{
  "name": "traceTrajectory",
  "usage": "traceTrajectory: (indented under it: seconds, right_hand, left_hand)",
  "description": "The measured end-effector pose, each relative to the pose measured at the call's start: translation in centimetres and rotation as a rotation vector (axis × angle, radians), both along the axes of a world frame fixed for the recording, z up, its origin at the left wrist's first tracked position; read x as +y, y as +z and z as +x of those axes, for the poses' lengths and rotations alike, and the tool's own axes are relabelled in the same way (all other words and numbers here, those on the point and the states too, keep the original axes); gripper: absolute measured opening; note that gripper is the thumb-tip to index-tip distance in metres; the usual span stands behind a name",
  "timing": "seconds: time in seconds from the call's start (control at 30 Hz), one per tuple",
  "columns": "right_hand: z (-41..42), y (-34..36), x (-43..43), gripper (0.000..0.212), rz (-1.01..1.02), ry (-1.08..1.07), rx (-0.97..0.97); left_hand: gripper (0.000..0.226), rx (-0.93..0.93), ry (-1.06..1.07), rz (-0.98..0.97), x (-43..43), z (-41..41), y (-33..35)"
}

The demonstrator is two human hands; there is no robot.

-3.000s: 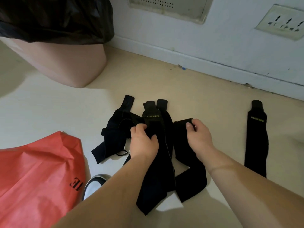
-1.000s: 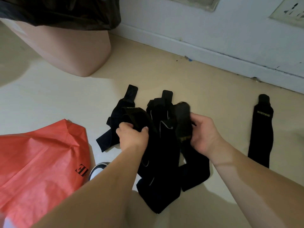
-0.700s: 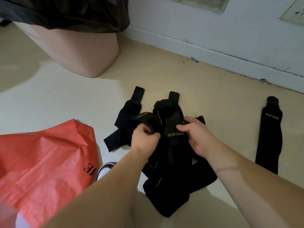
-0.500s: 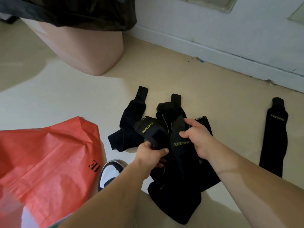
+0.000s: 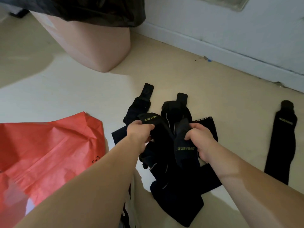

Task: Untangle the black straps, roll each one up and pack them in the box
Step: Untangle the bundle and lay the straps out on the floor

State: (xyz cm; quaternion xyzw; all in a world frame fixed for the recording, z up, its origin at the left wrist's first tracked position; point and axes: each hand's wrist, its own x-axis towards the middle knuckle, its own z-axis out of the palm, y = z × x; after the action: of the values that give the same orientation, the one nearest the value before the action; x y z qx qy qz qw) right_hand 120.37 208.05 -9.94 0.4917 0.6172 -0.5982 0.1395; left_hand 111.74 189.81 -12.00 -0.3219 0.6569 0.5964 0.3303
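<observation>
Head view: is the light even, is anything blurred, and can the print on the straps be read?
Head view: light uneven, a bright patch on the floor beside dim shade. Head view: the tangled straps merge into one dark mass. Head view: XUEYING reads sharply by the left hand and right hand, softer on the lone strap at the right.

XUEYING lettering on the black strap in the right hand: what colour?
Yellow-green lettering on the black fabric strap that the right hand grips; the head view shows it best.
</observation>
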Motion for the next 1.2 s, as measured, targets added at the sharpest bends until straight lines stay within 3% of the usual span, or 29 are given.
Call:
traceTrajectory:
  seconds: [0.1,0.2,0.4,0.6,0.73,0.9,1.0,1.03,1.1,1.13,1.2]
  right_hand:
    - [-0.3,0.0,0.1,0.045,0.057,-0.135,0.078]
    - [-1.1,0.3,0.0,0.045,0.11,-0.236,0.184]
    - [-2.0,0.4,0.1,0.051,0.198,-0.122,0.229]
    - [-1.6,0.3,0.5,0.039,0.166,-0.034,0.227]
    - [-1.6,0.6,0.5,0.041,0.073,-0.014,0.238]
    - [-2.3,1.2,0.1,0.033,-0.105,0.146,0.141]
    - [-2.5,0.5,0.3,0.084,-0.248,0.136,0.089]
    - [-2.4,0.4,0.3,0.079,-0.232,0.159,0.118]
    - [-2.5,0.6,0.1,0.031,-0.143,0.18,0.166]
    - [-2.5,0.5,0.2,0.019,-0.109,0.149,0.178]
    - [-2.6,0.8,0.3,0.019,-0.097,0.087,0.185]
  left_hand:
    - [0.055,-0.035,0.026,0.248,-0.5,0.1,0.9]
    - [0.054,-0.065,-0.08,0.342,-0.6,2.0,1.0]
    - [0.036,-0.013,-0.248,0.195,-0.8,4.1,0.4]
    - [0.032,0.161,-0.341,0.017,-0.5,3.6,0.6]
    - [0.043,0.294,-0.426,0.032,-0.1,3.4,1.1]
    - [0.036,0.379,-0.525,0.028,0.4,2.7,1.3]
    - [0.039,0.335,-0.575,0.034,0.6,2.1,1.8]
    - [0.036,0.323,-0.591,0.036,0.7,2.0,2.2]
    - [0.025,0.283,-0.585,0.074,1.0,1.7,2.7]
    - [0.022,0.271,-0.555,0.103,1.1,1.6,2.8]
    - [0.024,0.302,-0.427,0.107,1.2,1.4,2.9]
